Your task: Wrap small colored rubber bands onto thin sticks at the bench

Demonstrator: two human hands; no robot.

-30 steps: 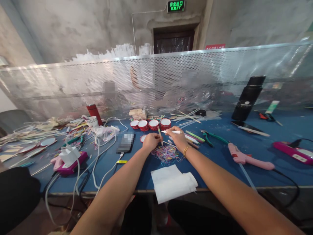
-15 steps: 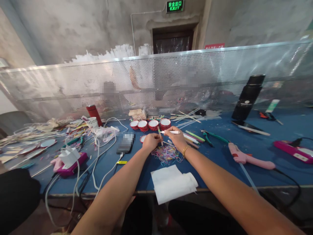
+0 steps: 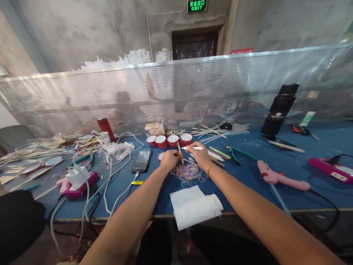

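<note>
My left hand (image 3: 170, 159) is closed on a flat wooden stick (image 3: 180, 152), held upright, with some colour near its top end. In my right hand (image 3: 200, 155) is a white marker pen (image 3: 196, 148), its tip pointing left and close to the stick; whether they touch I cannot tell. A tangled pile of coloured rubber bands (image 3: 188, 173) lies just below both hands. Behind them stand several small red drums (image 3: 173, 140) with white tops. Several more markers (image 3: 219, 154) lie to the right of my right hand.
A white cloth (image 3: 197, 206) hangs over the front edge. To the left are a phone (image 3: 141, 162), cables and a purple power strip (image 3: 82, 186). Rightward lie green-handled pliers (image 3: 242, 154), a pink glue gun (image 3: 278, 178) and a black flask (image 3: 280, 110). A perforated screen (image 3: 165, 88) borders the back.
Almost nothing differs. The marker in my right hand has shifted very slightly; my left hand keeps the stick in nearly the same place.
</note>
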